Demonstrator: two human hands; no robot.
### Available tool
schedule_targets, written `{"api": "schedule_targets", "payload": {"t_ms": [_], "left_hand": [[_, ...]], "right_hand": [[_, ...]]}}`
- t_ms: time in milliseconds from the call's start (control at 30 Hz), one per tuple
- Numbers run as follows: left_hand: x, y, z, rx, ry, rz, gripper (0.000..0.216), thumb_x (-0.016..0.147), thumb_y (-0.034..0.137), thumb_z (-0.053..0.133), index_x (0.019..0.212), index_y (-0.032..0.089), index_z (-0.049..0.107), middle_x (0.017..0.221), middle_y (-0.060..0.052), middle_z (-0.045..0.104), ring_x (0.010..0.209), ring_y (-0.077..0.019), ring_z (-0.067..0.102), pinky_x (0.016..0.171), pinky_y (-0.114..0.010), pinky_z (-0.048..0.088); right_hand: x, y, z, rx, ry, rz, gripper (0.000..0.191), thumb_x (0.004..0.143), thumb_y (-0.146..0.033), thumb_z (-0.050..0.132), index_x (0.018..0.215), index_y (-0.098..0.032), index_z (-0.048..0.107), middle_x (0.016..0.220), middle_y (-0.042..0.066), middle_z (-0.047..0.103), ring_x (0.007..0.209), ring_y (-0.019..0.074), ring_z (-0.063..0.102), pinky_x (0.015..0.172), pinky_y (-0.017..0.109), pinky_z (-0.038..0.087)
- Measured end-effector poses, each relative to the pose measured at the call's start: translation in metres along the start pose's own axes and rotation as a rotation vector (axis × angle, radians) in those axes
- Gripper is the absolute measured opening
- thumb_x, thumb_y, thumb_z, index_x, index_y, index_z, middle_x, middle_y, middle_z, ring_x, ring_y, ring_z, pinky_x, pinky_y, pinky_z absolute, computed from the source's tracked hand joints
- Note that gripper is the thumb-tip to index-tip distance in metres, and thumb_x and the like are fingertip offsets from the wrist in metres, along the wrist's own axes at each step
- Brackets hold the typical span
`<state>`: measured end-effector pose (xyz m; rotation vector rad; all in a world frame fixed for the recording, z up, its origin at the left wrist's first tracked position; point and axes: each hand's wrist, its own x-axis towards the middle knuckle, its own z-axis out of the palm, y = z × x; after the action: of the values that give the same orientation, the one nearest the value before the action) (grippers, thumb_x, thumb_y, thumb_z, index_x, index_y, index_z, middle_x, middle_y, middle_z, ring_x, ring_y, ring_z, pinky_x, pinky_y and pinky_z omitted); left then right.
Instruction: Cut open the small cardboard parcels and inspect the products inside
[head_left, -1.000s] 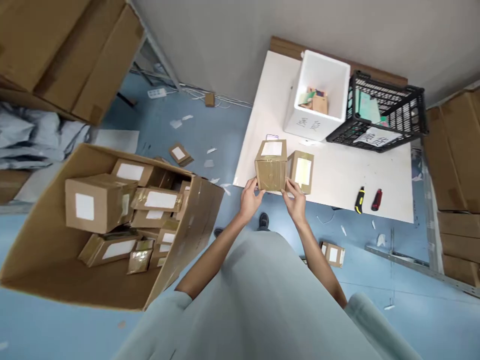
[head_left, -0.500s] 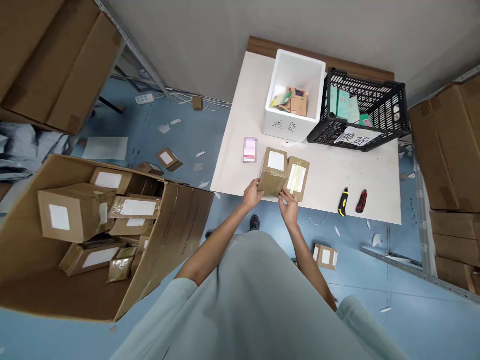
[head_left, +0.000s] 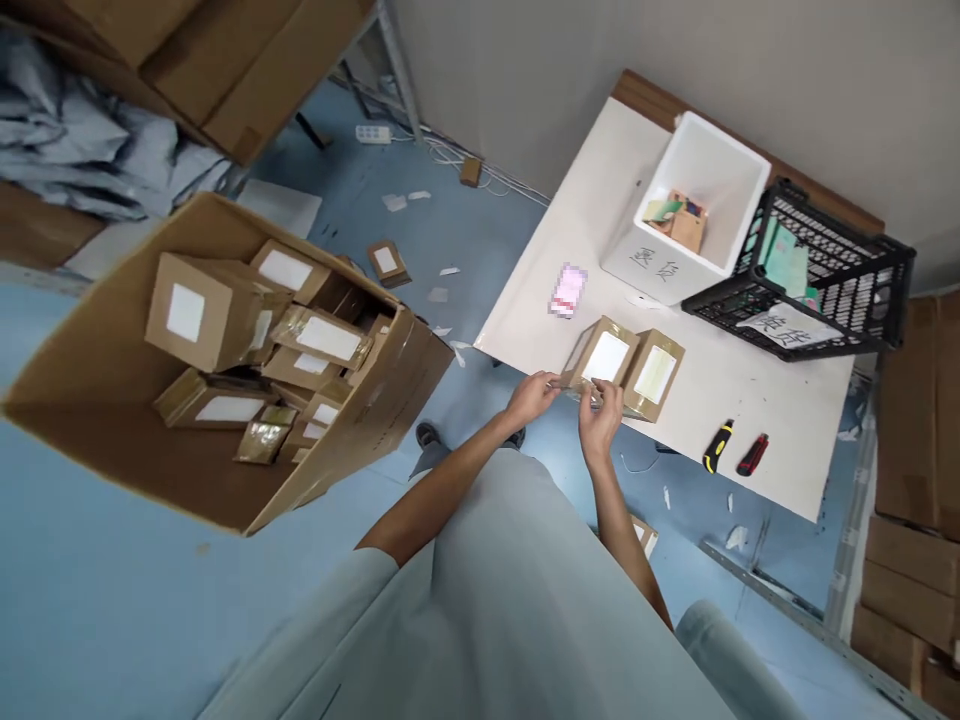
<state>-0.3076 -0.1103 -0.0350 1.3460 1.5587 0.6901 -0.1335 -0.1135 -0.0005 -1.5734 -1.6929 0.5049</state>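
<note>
With my left fingers (head_left: 546, 381) at the carton's (head_left: 606, 354) corner and right fingers (head_left: 609, 394) on its near edge, clamped or not I cannot tell, I should press evenly.

Box (head_left: 577, 353) matt cardbd w/ smooth ppr label (head_left: 606, 355); crate (head_left: 862, 337) plastic.

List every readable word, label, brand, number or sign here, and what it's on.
White bin: handwritten, probably "退货"; blurred.
Crate sign: handwritten, probably "换货"; blurred.
Box labels: too blurred to read.
Open carton: faint marks, too small to read.
Pink item: pixelated, unreadable.
</note>
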Motion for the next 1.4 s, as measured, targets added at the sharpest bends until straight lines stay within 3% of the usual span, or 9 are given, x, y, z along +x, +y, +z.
{"api": "schedule_targets", "payload": {"t_ms": [200,467,600,700,867,1000,1167,1300,1400], "left_hand": [[-0.072,-0.044,-0.08,-0.147,0.141,0.029,0.032,0.104,0.017,0.067,0.132,0.021,0.08,0.131,-0.011,0.082,0.102,-0.0224,0.082,0.098,-0.036,0.066],[-0.216,-0.174,-0.201,-0.337,0.552,-0.208,0.031,0.1,0.016,0.07,0.128,0.021,0.08,0.124,-0.009,0.084,0.096,-0.02,0.081,0.094,-0.035,0.067],[-0.274,-0.235,-0.236,-0.426,0.769,-0.365,0.03,0.098,0.015,0.07,0.126,0.02,0.079,0.122,-0.01,0.085,0.102,-0.0217,0.081,0.098,-0.037,0.067],[-0.298,-0.267,-0.25,-0.485,0.876,-0.441,0.028,0.098,0.015,0.069,0.123,0.02,0.079,0.121,-0.01,0.085,0.108,-0.0229,0.082,0.106,-0.039,0.065],[-0.3,-0.297,-0.268,-0.555,0.96,-0.545,0.023,0.097,0.015,0.07,0.118,0.019,0.078,0.123,-0.01,0.085,0.106,-0.0228,0.081,0.107,-0.04,0.064],[-0.283,-0.312,-0.285,-0.562,0.973,-0.552,0.026,0.097,0.017,0.069,0.121,0.019,0.078,0.127,-0.01,0.085,0.101,-0.0222,0.08,0.102,-0.039,0.064],[-0.259,-0.333,-0.301,-0.556,0.998,-0.544,0.026,0.098,0.017,0.067,0.121,0.019,0.079,0.129,-0.011,0.084,0.108,-0.0235,0.079,0.102,-0.038,0.063],[-0.248,-0.346,-0.302,-0.569,1.02,-0.553,0.025,0.098,0.02,0.069,0.122,0.02,0.079,0.13,-0.012,0.083,0.117,-0.0264,0.078,0.102,-0.04,0.064],[-0.246,-0.348,-0.297,-0.589,1.035,-0.571,0.026,0.099,0.021,0.069,0.123,0.021,0.078,0.13,-0.011,0.082,0.117,-0.0268,0.078,0.102,-0.04,0.064]], "right_hand": [[-0.017,-0.088,0.072,0.058,-0.201,-0.175,0.029,0.111,-0.043,0.055,0.12,-0.024,0.075,0.119,0.015,0.077,0.119,0.033,0.072,0.109,0.055,0.06],[-0.096,-0.2,0.21,0.122,-0.573,-0.396,0.029,0.112,-0.041,0.056,0.124,-0.024,0.076,0.123,0.015,0.077,0.121,0.0318,0.073,0.113,0.053,0.059],[-0.128,-0.236,0.275,0.133,-0.734,-0.521,0.032,0.113,-0.042,0.056,0.131,-0.022,0.074,0.129,0.016,0.076,0.126,0.0319,0.071,0.116,0.053,0.058],[-0.138,-0.253,0.319,0.094,-0.838,-0.565,0.037,0.113,-0.044,0.057,0.139,-0.021,0.071,0.137,0.018,0.073,0.133,0.033,0.068,0.121,0.055,0.055],[-0.134,-0.268,0.394,-0.061,-0.947,-0.541,0.061,0.109,-0.053,0.064,0.159,-0.019,0.058,0.158,0.023,0.06,0.154,0.0382,0.054,0.132,0.061,0.044],[-0.126,-0.275,0.46,-0.231,-1.025,-0.441,0.102,0.101,-0.067,0.075,0.179,-0.018,0.031,0.18,0.028,0.038,0.169,0.0452,0.037,0.135,0.068,0.037],[-0.115,-0.278,0.536,-0.318,-1.071,-0.396,0.141,0.089,-0.079,0.084,0.186,-0.021,-0.001,0.19,0.031,0.007,0.176,0.052,0.017,0.134,0.075,0.033],[-0.111,-0.276,0.58,-0.315,-1.088,-0.412,0.153,0.085,-0.08,0.088,0.185,-0.023,-0.013,0.191,0.031,-0.002,0.175,0.0558,0.013,0.13,0.08,0.033],[-0.116,-0.276,0.595,-0.345,-1.073,-0.444,0.141,0.092,-0.068,0.085,0.185,-0.02,-0.01,0.189,0.032,0.009,0.171,0.0524,0.026,0.13,0.076,0.037]]}}
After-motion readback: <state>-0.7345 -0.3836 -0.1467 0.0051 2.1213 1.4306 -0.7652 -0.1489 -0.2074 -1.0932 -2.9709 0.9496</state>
